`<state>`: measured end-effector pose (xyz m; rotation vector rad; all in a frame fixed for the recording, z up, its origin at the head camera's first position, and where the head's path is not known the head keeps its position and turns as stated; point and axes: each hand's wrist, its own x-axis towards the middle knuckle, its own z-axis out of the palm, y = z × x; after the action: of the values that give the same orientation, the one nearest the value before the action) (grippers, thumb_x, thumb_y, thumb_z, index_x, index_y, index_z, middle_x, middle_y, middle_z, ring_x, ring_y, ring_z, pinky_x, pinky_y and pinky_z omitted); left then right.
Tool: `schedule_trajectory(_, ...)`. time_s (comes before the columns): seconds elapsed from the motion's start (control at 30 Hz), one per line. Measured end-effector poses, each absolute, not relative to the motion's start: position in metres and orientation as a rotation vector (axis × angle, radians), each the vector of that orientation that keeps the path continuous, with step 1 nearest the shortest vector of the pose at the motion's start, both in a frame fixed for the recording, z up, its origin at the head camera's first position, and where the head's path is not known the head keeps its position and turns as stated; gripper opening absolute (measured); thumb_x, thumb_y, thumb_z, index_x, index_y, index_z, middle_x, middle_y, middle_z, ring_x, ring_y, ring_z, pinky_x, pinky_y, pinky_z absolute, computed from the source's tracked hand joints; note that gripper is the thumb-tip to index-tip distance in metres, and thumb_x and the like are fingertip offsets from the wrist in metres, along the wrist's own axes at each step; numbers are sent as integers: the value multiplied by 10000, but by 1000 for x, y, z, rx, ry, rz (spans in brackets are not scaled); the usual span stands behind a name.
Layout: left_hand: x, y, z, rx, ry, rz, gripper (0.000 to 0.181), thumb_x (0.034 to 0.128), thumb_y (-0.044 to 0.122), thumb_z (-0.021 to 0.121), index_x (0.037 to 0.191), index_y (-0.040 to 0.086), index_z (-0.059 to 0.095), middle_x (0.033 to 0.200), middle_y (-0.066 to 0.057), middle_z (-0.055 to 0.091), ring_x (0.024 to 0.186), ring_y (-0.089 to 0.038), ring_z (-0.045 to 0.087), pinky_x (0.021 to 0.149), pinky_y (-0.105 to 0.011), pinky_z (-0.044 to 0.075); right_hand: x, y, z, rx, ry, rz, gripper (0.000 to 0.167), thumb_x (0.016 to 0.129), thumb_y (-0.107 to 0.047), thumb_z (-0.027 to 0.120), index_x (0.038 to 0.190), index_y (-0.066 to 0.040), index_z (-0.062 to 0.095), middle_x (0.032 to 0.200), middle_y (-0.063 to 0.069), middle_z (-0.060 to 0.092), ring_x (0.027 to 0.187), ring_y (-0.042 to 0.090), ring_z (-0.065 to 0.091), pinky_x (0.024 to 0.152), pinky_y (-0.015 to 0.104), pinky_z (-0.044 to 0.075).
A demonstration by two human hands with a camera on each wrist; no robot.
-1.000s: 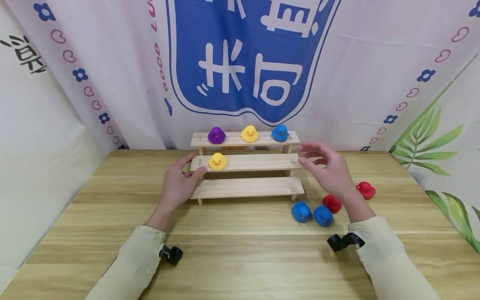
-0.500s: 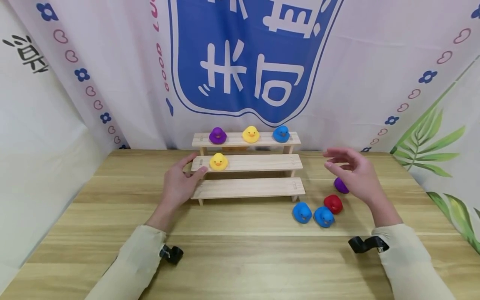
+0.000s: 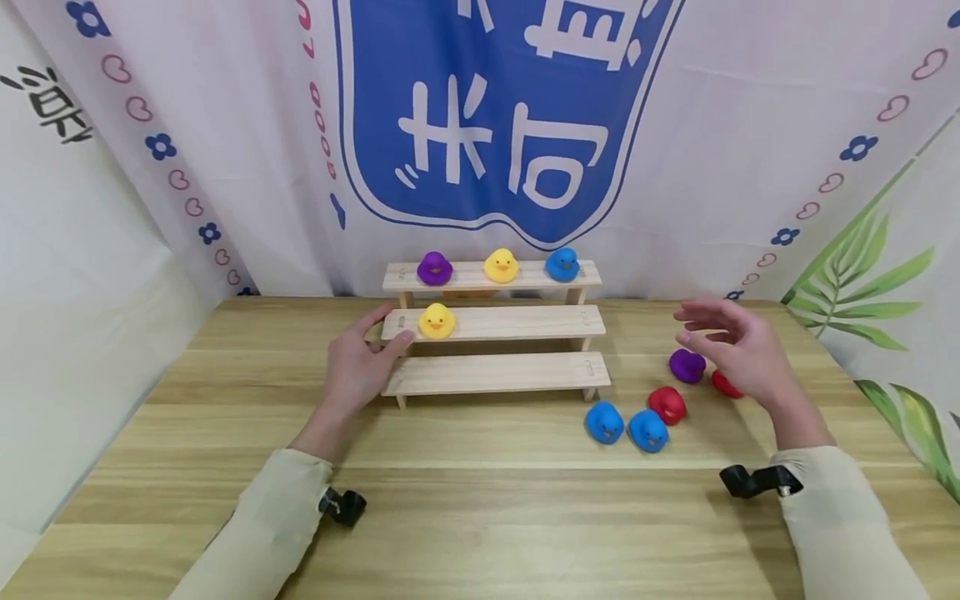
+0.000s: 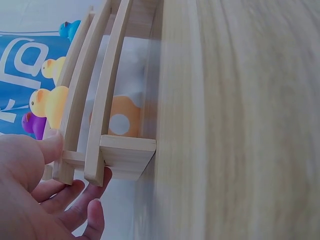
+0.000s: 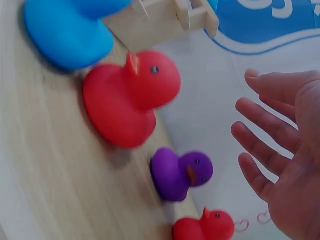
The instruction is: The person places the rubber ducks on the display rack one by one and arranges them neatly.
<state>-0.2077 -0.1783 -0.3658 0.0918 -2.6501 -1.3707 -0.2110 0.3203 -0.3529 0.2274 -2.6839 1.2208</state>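
A three-tier wooden rack (image 3: 495,373) stands on the table. My left hand (image 3: 358,367) grips the left end of its middle shelf, thumb on top and fingers beneath, as the left wrist view shows. On that shelf sits a yellow duck (image 3: 437,321). The top shelf bears a purple duck (image 3: 435,268), a yellow duck (image 3: 501,265) and a blue duck (image 3: 562,264). My right hand (image 3: 742,350) hovers empty, fingers relaxed, above a purple duck (image 3: 687,366) and a partly hidden red duck (image 3: 726,384).
Right of the rack's front lie two blue ducks (image 3: 603,422) (image 3: 648,431) and a red duck (image 3: 667,405) close together. Behind the table (image 3: 480,517) hangs a printed curtain (image 3: 262,150). An orange shape (image 4: 123,117) shows behind the rack in the left wrist view.
My right hand has moved away from the rack's right end, out to the right over the loose ducks. The purple duck there has come into view. My left hand has kept its grip.
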Motion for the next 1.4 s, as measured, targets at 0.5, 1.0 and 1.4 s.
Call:
schedule_trajectory(0.5, -209, -179, -365, 102, -2650, -1402, 635, 1031, 347, 718, 1595, 160, 492, 1412, -174, 659, 462, -51, 384, 424, -214, 339, -210, 352, -360, 159, -2864, 1205, 592, 967, -397, 792, 1489, -204, 591, 1467, 16, 651, 1259, 43, 534, 1001, 192, 429)
schedule_trajectory(1.0, -209, -180, -366, 114, -2657, -1415, 638, 1035, 358, 710, 1605, 188, 479, 1405, -174, 676, 459, -51, 391, 421, -216, 352, -214, 358, -370, 198, -3011, 1213, 617, 946, -398, 812, 1464, -132, 608, 1568, 191, 543, 1499, 465, 378, 1166, 753, 306)
schedule_trajectory(1.4, -209, -181, -368, 111, -2671, -1408, 648, 1034, 377, 708, 1610, 197, 473, 1554, -126, 581, 467, -45, 389, 429, -215, 361, -214, 360, -377, 134, -3119, 1132, 660, 931, -447, 816, 1488, -161, 608, 1616, 263, 461, 1391, 472, 437, 1013, 527, 439)
